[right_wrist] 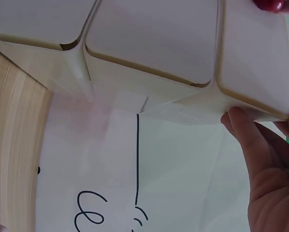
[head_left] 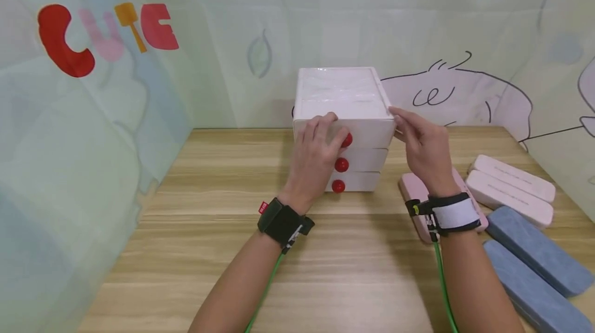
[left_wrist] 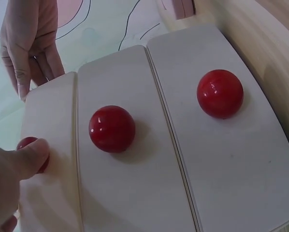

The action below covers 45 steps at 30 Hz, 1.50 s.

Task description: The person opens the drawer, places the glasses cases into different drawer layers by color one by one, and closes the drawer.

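Observation:
A small white drawer cabinet (head_left: pixel 341 85) with three stacked drawers stands on the table, its front facing me. Each drawer has a round red knob, the middle one (head_left: pixel 341 164) fully visible. My left hand (head_left: pixel 313 162) is at the upper front of the cabinet, fingers over its top edge. In the left wrist view, the left thumb (left_wrist: pixel 31 157) lies against the top drawer's knob and partly covers it. With thumb and fingers, my right hand (head_left: pixel 425 149) holds the cabinet's upper right corner. The right wrist view shows its fingers (right_wrist: pixel 248 140) against the side. All three drawers look closed.
Right of the cabinet, a pink case (head_left: pixel 413 188) lies partly beneath my right forearm. Beyond it are two white oblong cases (head_left: pixel 516 183) and two blue ones (head_left: pixel 539 250). A printed cloth backdrop (head_left: pixel 241 23) rises behind the wooden table (head_left: pixel 209 183). Green cables trail from both wrists.

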Motion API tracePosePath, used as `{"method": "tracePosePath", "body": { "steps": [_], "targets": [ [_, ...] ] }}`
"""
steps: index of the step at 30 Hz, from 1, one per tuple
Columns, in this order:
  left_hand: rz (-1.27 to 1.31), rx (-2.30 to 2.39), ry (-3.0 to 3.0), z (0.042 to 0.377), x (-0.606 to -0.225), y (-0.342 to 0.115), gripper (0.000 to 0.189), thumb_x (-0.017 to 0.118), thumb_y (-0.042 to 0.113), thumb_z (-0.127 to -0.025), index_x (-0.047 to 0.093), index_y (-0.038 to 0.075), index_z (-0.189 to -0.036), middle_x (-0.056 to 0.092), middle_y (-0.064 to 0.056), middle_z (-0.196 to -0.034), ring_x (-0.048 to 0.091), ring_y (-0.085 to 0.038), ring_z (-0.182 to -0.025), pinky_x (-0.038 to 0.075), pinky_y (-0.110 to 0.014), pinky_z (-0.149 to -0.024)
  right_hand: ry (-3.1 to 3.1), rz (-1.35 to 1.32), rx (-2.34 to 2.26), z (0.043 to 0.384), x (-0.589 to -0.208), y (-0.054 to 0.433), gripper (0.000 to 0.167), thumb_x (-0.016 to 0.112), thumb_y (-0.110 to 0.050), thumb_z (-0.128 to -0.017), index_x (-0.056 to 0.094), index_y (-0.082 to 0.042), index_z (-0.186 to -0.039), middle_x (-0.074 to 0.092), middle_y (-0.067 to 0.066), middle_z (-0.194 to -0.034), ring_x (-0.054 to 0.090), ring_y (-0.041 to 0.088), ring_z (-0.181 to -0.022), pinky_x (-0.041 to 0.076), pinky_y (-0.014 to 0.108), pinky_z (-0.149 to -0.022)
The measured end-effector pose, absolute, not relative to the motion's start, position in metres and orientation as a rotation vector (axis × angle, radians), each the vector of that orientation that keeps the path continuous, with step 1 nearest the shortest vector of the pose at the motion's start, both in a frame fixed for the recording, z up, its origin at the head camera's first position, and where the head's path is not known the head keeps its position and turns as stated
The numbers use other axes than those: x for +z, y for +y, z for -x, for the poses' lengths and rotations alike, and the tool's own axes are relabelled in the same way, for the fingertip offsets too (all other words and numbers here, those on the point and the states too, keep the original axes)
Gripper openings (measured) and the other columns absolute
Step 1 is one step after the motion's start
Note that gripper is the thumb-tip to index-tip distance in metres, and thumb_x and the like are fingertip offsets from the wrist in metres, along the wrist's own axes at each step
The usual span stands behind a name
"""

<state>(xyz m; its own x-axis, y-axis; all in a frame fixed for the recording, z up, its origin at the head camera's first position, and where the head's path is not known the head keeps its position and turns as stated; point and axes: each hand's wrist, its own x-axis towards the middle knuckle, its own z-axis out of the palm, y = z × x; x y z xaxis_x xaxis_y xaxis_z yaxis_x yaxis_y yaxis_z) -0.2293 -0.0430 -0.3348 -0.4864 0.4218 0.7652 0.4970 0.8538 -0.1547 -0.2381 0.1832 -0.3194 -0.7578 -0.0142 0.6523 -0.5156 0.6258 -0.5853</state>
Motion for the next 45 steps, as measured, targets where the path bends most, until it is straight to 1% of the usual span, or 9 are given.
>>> {"method": "tracePosePath", "body": {
  "steps": [4, 11, 17, 23, 26, 30, 36, 39, 45],
  "targets": [
    [0.649, -0.087, -2.174, 0.227, -0.335, -0.042, 0.027, 0.063, 0.009, -0.096, 0.063, 0.016, -0.122, 0.054, -0.011, -0.136, 0.048, -0.028, -0.123, 0.043, -0.036, -0.098, -2.251, -0.415, 1.112, 0.237, -0.318, 0.185, 0.033, 0.053, -0.02, -0.105, 0.067, -0.01, -0.134, 0.068, 0.015, -0.132, 0.07, 0.032, -0.117, 0.057, 0.024, -0.089],
    [0.658, -0.063, -2.197, 0.221, -0.333, -0.045, 0.031, 0.066, 0.007, -0.094, 0.063, 0.015, -0.124, 0.054, -0.011, -0.139, 0.049, -0.028, -0.124, 0.043, -0.037, -0.098, -2.257, -0.415, 1.13, 0.238, -0.318, 0.183, 0.033, 0.053, -0.019, -0.106, 0.067, -0.012, -0.134, 0.069, 0.013, -0.133, 0.069, 0.031, -0.119, 0.056, 0.024, -0.09],
    [0.681, -0.047, -2.156, 0.218, -0.332, -0.048, 0.029, 0.066, 0.005, -0.093, 0.065, 0.013, -0.121, 0.055, -0.011, -0.136, 0.049, -0.028, -0.124, 0.044, -0.036, -0.098, -2.252, -0.413, 1.137, 0.24, -0.318, 0.181, 0.032, 0.053, -0.018, -0.106, 0.068, -0.013, -0.134, 0.069, 0.014, -0.132, 0.069, 0.03, -0.119, 0.056, 0.026, -0.09],
    [0.715, -0.087, -2.126, 0.217, -0.335, -0.049, 0.022, 0.068, 0.013, -0.096, 0.066, 0.01, -0.118, 0.056, -0.011, -0.127, 0.05, -0.027, -0.115, 0.044, -0.035, -0.095, -2.255, -0.403, 1.11, 0.239, -0.319, 0.179, 0.033, 0.053, -0.019, -0.106, 0.066, -0.013, -0.135, 0.069, 0.013, -0.132, 0.07, 0.029, -0.118, 0.057, 0.028, -0.091],
    [0.731, -0.11, -2.13, 0.216, -0.336, -0.05, 0.025, 0.071, 0.018, -0.095, 0.067, 0.01, -0.119, 0.056, -0.01, -0.125, 0.049, -0.026, -0.111, 0.043, -0.034, -0.092, -2.253, -0.399, 1.101, 0.239, -0.319, 0.178, 0.033, 0.053, -0.019, -0.106, 0.066, -0.015, -0.135, 0.068, 0.013, -0.133, 0.069, 0.03, -0.119, 0.056, 0.031, -0.091],
    [0.775, -0.189, -2.149, 0.217, -0.337, -0.049, 0.031, 0.075, 0.019, -0.093, 0.068, 0.008, -0.121, 0.057, -0.01, -0.123, 0.05, -0.025, -0.11, 0.045, -0.032, -0.093, -2.25, -0.391, 1.097, 0.239, -0.32, 0.178, 0.032, 0.054, -0.018, -0.106, 0.066, -0.015, -0.135, 0.068, 0.013, -0.133, 0.069, 0.03, -0.119, 0.056, 0.033, -0.092],
    [0.844, -0.321, -2.138, 0.219, -0.339, -0.045, 0.029, 0.072, 0.009, -0.094, 0.069, 0.003, -0.122, 0.06, -0.011, -0.119, 0.057, -0.024, -0.11, 0.052, -0.027, -0.101, -2.255, -0.383, 1.091, 0.237, -0.32, 0.179, 0.032, 0.054, -0.018, -0.106, 0.066, -0.015, -0.135, 0.068, 0.014, -0.133, 0.069, 0.031, -0.118, 0.056, 0.036, -0.092],
    [0.855, -0.347, -2.122, 0.218, -0.34, -0.043, 0.028, 0.071, 0.007, -0.094, 0.07, 0.001, -0.121, 0.062, -0.011, -0.117, 0.059, -0.023, -0.11, 0.053, -0.027, -0.103, -2.252, -0.385, 1.091, 0.237, -0.319, 0.179, 0.032, 0.054, -0.017, -0.105, 0.066, -0.015, -0.135, 0.068, 0.014, -0.132, 0.069, 0.031, -0.118, 0.056, 0.035, -0.092],
    [0.865, -0.38, -2.106, 0.216, -0.34, -0.041, 0.03, 0.074, 0.007, -0.092, 0.07, 0.0, -0.121, 0.063, -0.011, -0.117, 0.06, -0.022, -0.111, 0.053, -0.028, -0.103, -2.243, -0.388, 1.082, 0.236, -0.319, 0.181, 0.033, 0.054, -0.016, -0.105, 0.066, -0.013, -0.135, 0.068, 0.015, -0.132, 0.069, 0.032, -0.118, 0.056, 0.035, -0.091]
  ]
}}
